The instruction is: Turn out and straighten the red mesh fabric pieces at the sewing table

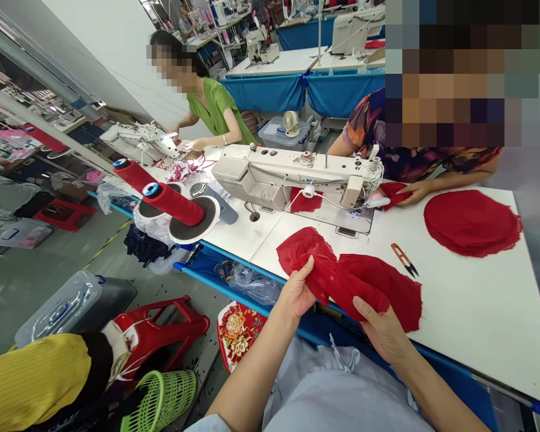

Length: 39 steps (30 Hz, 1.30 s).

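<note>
Between my two hands is a red lace fabric piece [337, 273], held over the near edge of the white sewing table [459, 312]. My left hand [299, 288] pinches its left part, thumb on top. On the right, my right hand [380, 324] grips the lower edge, thumb over the cloth and fingers hidden beneath. Part of the red cloth rests on the tabletop. Just beyond lie orange-handled thread snips [404, 259]. A stack of red fabric pieces [472, 223] sits farther right.
A white sewing machine [297, 174] stands across the table, with a co-worker's hand [416, 191] on red cloth beside it. Red thread cones [175, 203] and a grey cylinder [218, 201] stand left. A red stool [162, 330] and green basket [162, 399] are on the floor.
</note>
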### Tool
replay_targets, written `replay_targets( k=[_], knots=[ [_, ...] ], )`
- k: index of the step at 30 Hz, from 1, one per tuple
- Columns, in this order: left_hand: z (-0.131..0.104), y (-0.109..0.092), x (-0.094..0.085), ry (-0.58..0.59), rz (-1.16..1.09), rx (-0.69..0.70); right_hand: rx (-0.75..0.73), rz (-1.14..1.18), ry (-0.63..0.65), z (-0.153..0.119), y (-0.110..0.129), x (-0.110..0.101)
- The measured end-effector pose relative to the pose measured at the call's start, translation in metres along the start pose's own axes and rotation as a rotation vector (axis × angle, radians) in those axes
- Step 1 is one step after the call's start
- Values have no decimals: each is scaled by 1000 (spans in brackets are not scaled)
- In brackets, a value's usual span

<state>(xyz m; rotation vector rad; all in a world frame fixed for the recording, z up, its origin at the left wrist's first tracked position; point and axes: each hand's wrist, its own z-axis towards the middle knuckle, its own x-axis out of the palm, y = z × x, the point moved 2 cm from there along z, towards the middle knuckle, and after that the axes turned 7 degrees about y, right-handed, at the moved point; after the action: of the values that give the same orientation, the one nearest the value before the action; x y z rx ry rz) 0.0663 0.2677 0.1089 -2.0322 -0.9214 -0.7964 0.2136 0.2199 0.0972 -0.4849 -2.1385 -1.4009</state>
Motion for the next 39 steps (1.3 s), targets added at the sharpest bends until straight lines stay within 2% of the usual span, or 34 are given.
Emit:
replay_targets(
  k=[3,7,10,13,16,21,24,27,29,33,37,39],
  knots=[
    [2,-2,4,-55,23,32,-24,-119,60,-2,-4,-2],
    [10,-3,7,-218,-44,42,-30,-337,155,-8,-2,3],
    [20,-3,5,-334,-85,11,-40,-457,194,-14,1,10],
    [28,-2,-1,-381,-91,-11,-39,-516,217,-16,-2,12],
    [31,-4,-7,-382,-95,-33,-33,-451,179,-14,-7,7],
    [24,-5,-9,-298,-127,-110,31,-116,128,-5,-5,10],
    [11,7,-9,-167,-130,-226,44,-7,48,2,4,13],
    [-4,24,-11,38,-113,-371,38,-41,-49,8,11,7],
    [-10,32,-13,110,-84,-420,49,-103,-55,10,13,4],
    [-8,36,-9,32,-21,-364,63,-131,-12,12,13,4],
    [-2,25,0,-49,7,-229,127,-75,-22,12,13,0],
    [-1,19,2,-83,23,-183,113,-74,-5,12,14,-4]
  ],
)
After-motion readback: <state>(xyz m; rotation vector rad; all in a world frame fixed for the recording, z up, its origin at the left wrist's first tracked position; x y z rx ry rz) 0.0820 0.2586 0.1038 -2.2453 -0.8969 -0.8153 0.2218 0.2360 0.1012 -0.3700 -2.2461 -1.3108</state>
